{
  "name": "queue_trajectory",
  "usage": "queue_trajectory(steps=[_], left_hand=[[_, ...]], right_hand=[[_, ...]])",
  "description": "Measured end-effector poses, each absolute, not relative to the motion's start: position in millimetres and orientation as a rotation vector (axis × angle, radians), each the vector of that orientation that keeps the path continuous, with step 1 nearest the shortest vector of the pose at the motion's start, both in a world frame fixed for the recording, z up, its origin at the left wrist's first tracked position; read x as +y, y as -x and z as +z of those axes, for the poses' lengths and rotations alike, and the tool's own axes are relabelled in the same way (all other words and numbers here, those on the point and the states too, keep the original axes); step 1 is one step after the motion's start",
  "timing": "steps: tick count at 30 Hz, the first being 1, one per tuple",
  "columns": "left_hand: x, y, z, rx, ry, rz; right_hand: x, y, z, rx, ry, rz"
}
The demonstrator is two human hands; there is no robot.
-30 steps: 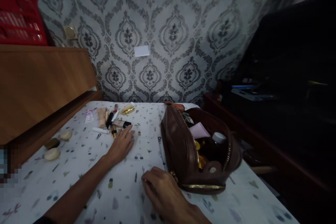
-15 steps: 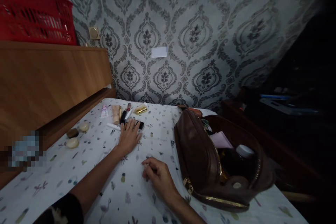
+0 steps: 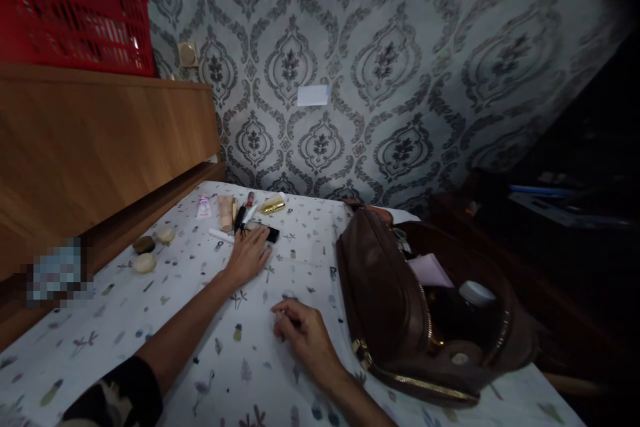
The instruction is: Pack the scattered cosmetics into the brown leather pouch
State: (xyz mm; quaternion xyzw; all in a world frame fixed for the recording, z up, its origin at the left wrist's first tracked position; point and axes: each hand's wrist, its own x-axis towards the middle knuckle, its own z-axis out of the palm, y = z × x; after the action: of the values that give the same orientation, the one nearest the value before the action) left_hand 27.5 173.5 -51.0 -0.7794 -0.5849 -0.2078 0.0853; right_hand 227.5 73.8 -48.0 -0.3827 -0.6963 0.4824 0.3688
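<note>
My left hand (image 3: 249, 255) lies palm down with fingers stretched out, its fingertips at a black tube (image 3: 271, 234) among several cosmetics. Close around it are a white pen-like stick (image 3: 221, 235), a beige squeeze tube (image 3: 226, 213), a small dark red tube (image 3: 251, 199) and a gold-capped tube (image 3: 273, 206). My right hand (image 3: 307, 340) hovers low over or rests on the patterned sheet (image 3: 240, 373), left of a brown leather bag (image 3: 373, 280). Its fingers are curled with thumb and forefinger together; whatever they may pinch is hidden.
The unzipped bag contains a pink item (image 3: 431, 271) and a white-capped container (image 3: 477, 293). Left on the sheet are several small round pieces (image 3: 145, 263) and a pink-and-white tube (image 3: 204, 207). A wooden cabinet (image 3: 110, 133) holding a red basket (image 3: 95, 20) borders the left; a patterned wall stands behind.
The view has shifted slightly. My left hand has drawn back a little from the cosmetics, showing more of the black tube. My right hand keeps its curled pose.
</note>
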Motion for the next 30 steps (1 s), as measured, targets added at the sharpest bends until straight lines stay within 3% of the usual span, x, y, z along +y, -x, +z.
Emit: queue_trajectory(steps=[18,25,30], left_hand=[[163,-29,-41,-1.460,2.566,-0.700],[167,-15,-34,-1.745,2.281,-0.656],[171,47,-22,-2.145,1.825,-0.591]], right_hand=[[74,-226,-47,-1.817,1.008,1.225],[76,-229,-52,-1.855,0.991,1.213],[74,-230,-48,-1.843,0.987,1.219]])
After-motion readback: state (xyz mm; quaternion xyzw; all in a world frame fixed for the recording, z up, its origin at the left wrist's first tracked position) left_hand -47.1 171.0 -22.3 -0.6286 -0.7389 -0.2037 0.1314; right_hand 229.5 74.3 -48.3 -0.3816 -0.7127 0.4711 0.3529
